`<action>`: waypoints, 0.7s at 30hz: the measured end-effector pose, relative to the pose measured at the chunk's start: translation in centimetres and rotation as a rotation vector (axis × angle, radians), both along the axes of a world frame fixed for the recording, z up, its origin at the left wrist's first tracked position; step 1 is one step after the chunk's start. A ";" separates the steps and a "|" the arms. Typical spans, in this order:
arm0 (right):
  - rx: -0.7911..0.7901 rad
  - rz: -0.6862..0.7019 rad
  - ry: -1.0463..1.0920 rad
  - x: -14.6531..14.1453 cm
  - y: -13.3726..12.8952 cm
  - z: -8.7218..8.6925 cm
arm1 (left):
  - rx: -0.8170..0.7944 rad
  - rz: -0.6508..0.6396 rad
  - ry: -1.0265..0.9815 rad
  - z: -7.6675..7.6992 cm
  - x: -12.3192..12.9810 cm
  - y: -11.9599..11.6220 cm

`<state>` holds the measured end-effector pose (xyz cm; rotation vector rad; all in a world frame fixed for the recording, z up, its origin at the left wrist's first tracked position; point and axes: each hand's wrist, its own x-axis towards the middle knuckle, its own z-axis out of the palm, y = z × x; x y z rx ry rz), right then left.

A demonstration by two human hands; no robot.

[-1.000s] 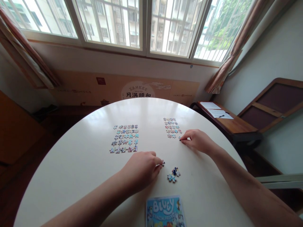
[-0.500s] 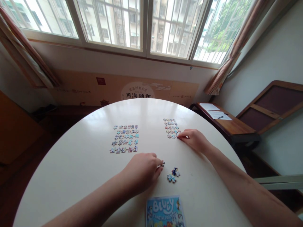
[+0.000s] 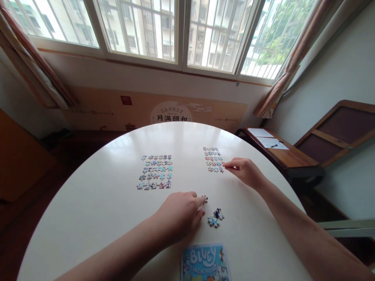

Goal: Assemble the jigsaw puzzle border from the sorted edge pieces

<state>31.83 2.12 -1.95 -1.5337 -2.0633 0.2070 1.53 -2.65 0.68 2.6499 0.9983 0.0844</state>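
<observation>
My left hand [image 3: 183, 212] rests over the middle of the white table, its index fingertip touching a small puzzle piece [image 3: 205, 199] that lies on the surface; thumb and index finger are apart. My right hand [image 3: 244, 169] is at the right edge of the right block of puzzle pieces [image 3: 213, 159], fingertips pinched together by its lower rows; whether a piece is between them is too small to tell. Just right of my left hand lies a little cluster of loose pieces [image 3: 216, 217]. A larger block of pieces in rows [image 3: 156, 171] lies to the left.
A blue "BLUEY" picture sheet [image 3: 205, 262] lies at the near edge of the round white table [image 3: 96, 187]. Beyond the right side stands a wooden desk [image 3: 288, 156] with papers [image 3: 268, 139] and a pen. A printed cardboard panel [image 3: 108, 107] is behind the table.
My left index finger has extended onto the small piece, and the thumb has parted from it. My right hand has shifted slightly up, uncovering a piece at the bottom row's right end.
</observation>
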 end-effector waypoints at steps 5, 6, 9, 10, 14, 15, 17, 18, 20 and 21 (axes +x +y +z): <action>-0.053 0.213 0.034 -1.9 -1.6 1.2 | 0.001 0.003 -0.008 -0.3 0.4 -0.6; -0.089 0.297 0.029 -2.6 -2.1 1.3 | -0.004 0.011 -0.008 -0.1 0.4 -0.6; -0.140 0.442 -0.008 -4.6 -3.2 1.7 | -0.013 0.020 0.014 0.5 0.3 -0.5; -0.145 0.455 -0.024 -5.2 -3.5 1.7 | -0.011 0.019 0.024 0.6 0.2 -0.4; -0.165 0.459 -0.095 -6.7 -4.0 1.6 | -0.011 0.000 0.029 0.9 0.0 -0.1; -0.167 0.453 -0.111 -6.8 -4.1 1.6 | -0.016 -0.001 0.026 0.9 0.0 -0.1; -0.168 0.429 -0.139 -6.7 -4.2 1.8 | -0.023 0.006 0.023 0.8 0.0 -0.1; -0.171 0.412 -0.151 -6.5 -4.2 1.9 | -0.024 0.010 0.026 0.8 0.0 -0.1; -0.190 0.372 -0.169 -5.8 -4.3 2.5 | -0.022 0.012 0.035 0.8 0.0 -0.1; -0.205 0.350 -0.181 -5.2 -4.2 2.8 | -0.019 0.011 0.039 0.7 0.0 0.0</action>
